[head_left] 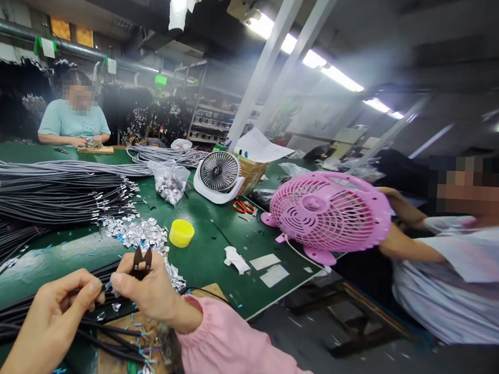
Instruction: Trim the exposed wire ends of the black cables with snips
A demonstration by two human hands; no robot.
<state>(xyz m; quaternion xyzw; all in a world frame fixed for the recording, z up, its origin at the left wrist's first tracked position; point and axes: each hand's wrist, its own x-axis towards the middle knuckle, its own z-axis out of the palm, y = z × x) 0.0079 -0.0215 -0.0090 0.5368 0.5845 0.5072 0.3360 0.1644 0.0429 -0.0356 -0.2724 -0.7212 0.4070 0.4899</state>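
Note:
My left hand (pixel 56 313) is closed in a pinch at the end of a black cable (pixel 107 287), mostly hidden by the fingers. Close beside it, my right hand (pixel 156 291) is wrapped around dark thread snips (pixel 142 263), whose two blades point up and stand apart. The right thumb and finger also meet at that cable end. Below both hands, more black cables (pixel 116 344) with stripped, coloured wire ends lie over a wooden board (pixel 108 364). A heap of torn silver foil (pixel 140 232) is just beyond my hands.
Bundled black cables (pixel 52 196) and grey cables (pixel 66 168) cover the left of the green table (pixel 212 269). A yellow ring-shaped tub (pixel 182 233), a bag (pixel 170 183), a white fan (pixel 219 177), orange scissors (pixel 243 207) and a pink fan (pixel 329 213) stand farther out. Two people sit nearby.

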